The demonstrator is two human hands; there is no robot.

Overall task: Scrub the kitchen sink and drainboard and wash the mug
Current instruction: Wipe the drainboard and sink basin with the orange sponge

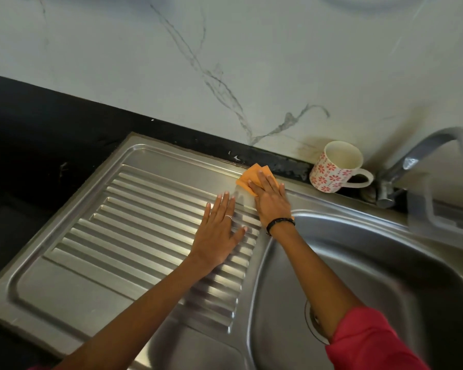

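1. Two bare hands are lying flat on the steel drainboard [96, 236], both with fingers straight and pointing toward the wall
2. The right hand [271, 200] is pressing an orange cloth [247, 178] against the far flat edge of the drainboard, fingers together and extended; the cloth is showing beyond the fingertips and at the left of the hand
3. The left hand [218, 233] is resting palm down on the ridges just beside the right hand, fingers slightly spread and holding nothing; a ring [228, 216] is sitting on one finger
4. A dark bracelet [280, 224] is circling the right wrist, and a red sleeve [372, 340] is covering the right upper arm over the basin
5. The sink [385, 263] is lying to the right of the drainboard, with part of its drain visible behind the right arm
6. The mug [334, 166], white with red flowers, is standing tilted on the black ledge behind the sink, near the tap [417, 158] and well apart from the cloth
7. A marbled white wall [225, 49] is rising behind the black counter [38, 142]
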